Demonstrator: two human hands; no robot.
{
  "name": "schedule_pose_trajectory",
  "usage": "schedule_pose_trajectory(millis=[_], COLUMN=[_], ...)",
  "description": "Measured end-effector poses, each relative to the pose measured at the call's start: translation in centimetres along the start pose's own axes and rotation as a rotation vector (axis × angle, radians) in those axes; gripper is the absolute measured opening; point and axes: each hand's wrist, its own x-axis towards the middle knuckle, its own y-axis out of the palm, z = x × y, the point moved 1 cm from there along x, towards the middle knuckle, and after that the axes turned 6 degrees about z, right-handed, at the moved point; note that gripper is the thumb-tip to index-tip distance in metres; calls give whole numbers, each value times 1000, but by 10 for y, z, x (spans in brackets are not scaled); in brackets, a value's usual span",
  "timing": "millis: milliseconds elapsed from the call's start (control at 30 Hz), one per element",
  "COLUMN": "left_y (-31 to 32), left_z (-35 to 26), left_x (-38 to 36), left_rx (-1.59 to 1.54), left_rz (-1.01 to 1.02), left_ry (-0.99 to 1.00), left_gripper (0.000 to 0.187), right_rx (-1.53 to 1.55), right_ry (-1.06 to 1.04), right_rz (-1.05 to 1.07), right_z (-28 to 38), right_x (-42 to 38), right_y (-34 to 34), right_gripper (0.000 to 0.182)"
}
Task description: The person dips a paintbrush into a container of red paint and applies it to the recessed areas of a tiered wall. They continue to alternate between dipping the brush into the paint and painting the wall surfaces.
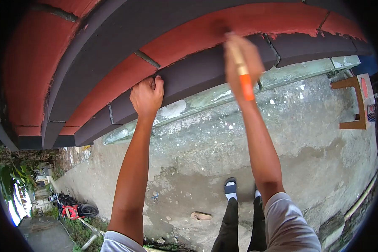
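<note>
My right hand [244, 59], smeared by motion, grips a paintbrush [241, 65] with a pale wooden handle and a bright orange end. Its blurred dark bristles are up against the red band [189, 31] of the wall. To the left, my left hand [147, 96] is closed over the edge of the dark grey ledge [197, 69], thumb up, its fingertips hidden. Along the ledge's right part, the border with the red paint [298, 21] is ragged.
A pale green, paint-spattered step [189, 105] runs below the ledge. At right lies a brown stool [357, 105] with items on it. On the concrete floor [189, 168] are a beige shoe [201, 216] and my sandalled foot [230, 189]. A red motorcycle [73, 208] stands far left.
</note>
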Motion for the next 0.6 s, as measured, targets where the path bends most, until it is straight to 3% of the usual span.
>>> schedule_pose_trajectory(millis=[100, 133, 200, 267, 333, 433, 533, 600], left_y=[4, 5, 4, 5, 5, 8, 7, 4], left_z=[4, 4, 5, 2, 4, 6, 6, 3], left_x=[1, 1, 1, 1, 1, 2, 2, -1], left_rx=[-10, -11, -1, 0, 8, 15, 16, 0], left_rz=[-57, -82, -79, -80, -87, -107, -123, -75], left_ry=[16, 29, 26, 27, 32, 43, 76, 45], left_gripper=[48, 49, 49, 49, 49, 48, 46, 45], right_rx=[-108, -118, -62, 61, 324, 388, 104, 39], right_ry=[295, 275, 257, 181, 128, 35, 10, 131], right_rz=[-143, -189, 58, 172, 360, 506, 387, 232], right_z=[-20, -17, 11, 42, 69, 85, 47, 9], right_x=[12, 13, -1, -19, -29, -33, -25, -16], right_y=[-26, -19, 7, 33, 45, 44, 27, 3], right_gripper=[22, 20, 14, 14, 31, 32, 31, 26])
